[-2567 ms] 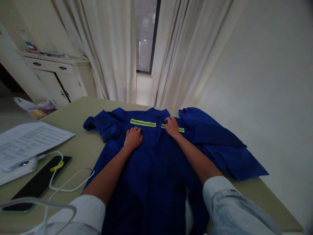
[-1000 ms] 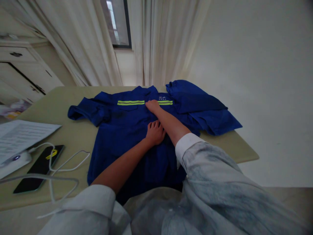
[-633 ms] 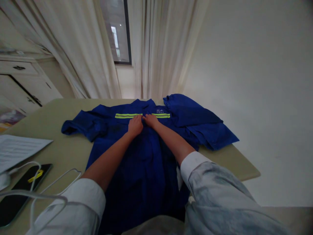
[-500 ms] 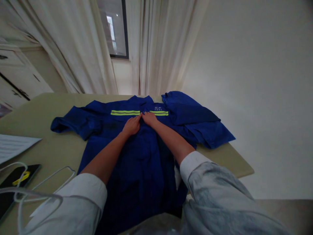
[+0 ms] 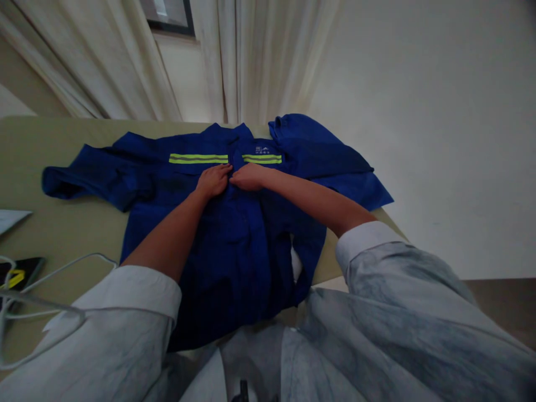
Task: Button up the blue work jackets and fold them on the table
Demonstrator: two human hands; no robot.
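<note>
A dark blue work jacket (image 5: 201, 240) lies spread front side up, its collar away from me and its hem toward me. Yellow-green reflective stripes (image 5: 198, 159) cross the chest on both sides of the front opening. My left hand (image 5: 214, 180) rests on the cloth just left of that opening, fingers stretched out below the stripe. Right beside it, my right hand (image 5: 250, 176) is closed with its fingertips pinching the front edge of the jacket. The jacket's left-side sleeve (image 5: 96, 173) reaches out over the table, while the other sleeve (image 5: 330, 151) is bunched at the right.
The jacket covers much of a pale green table (image 5: 79, 234). A white cable (image 5: 62, 273) loops at the left near a dark item with a yellow mark (image 5: 17, 277) and a sheet of paper (image 5: 12, 219). Curtains (image 5: 268, 61) hang behind, and a bare wall (image 5: 419, 123) stands right.
My view has tilted down, showing more of the jacket's hem. My right hand has shifted slightly down the front opening, its fingers now more curled; my left hand stays beside it.
</note>
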